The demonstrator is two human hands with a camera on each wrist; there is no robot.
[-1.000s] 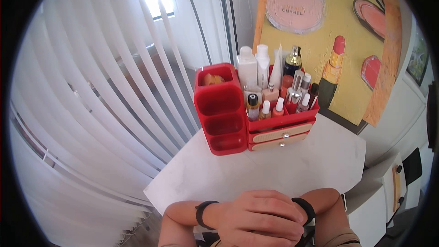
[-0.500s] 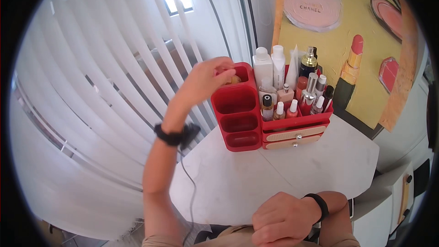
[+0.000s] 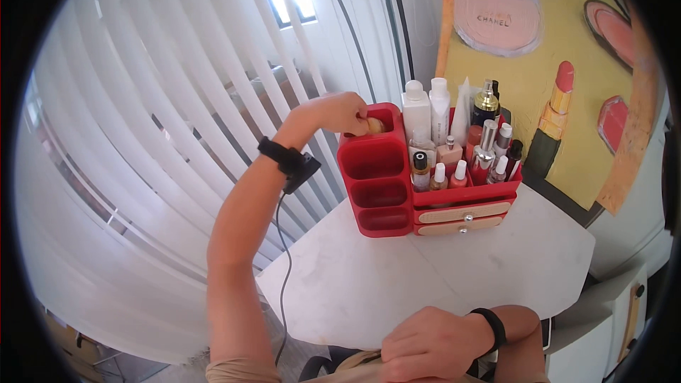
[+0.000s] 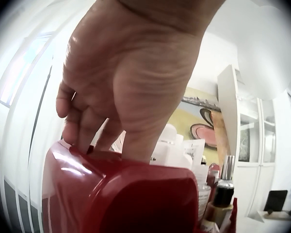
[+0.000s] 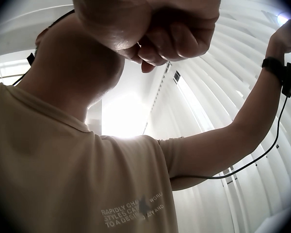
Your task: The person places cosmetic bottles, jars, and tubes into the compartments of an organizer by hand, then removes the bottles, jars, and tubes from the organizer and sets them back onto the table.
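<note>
Our left hand (image 3: 339,118) pinches the small tan sponge (image 3: 375,125) in the top compartment at the red organizer's (image 3: 376,186) back-left corner; we judge it light and squashy, best held round its middle, while our right hand (image 3: 433,346) rests curled, holding nothing.
</note>
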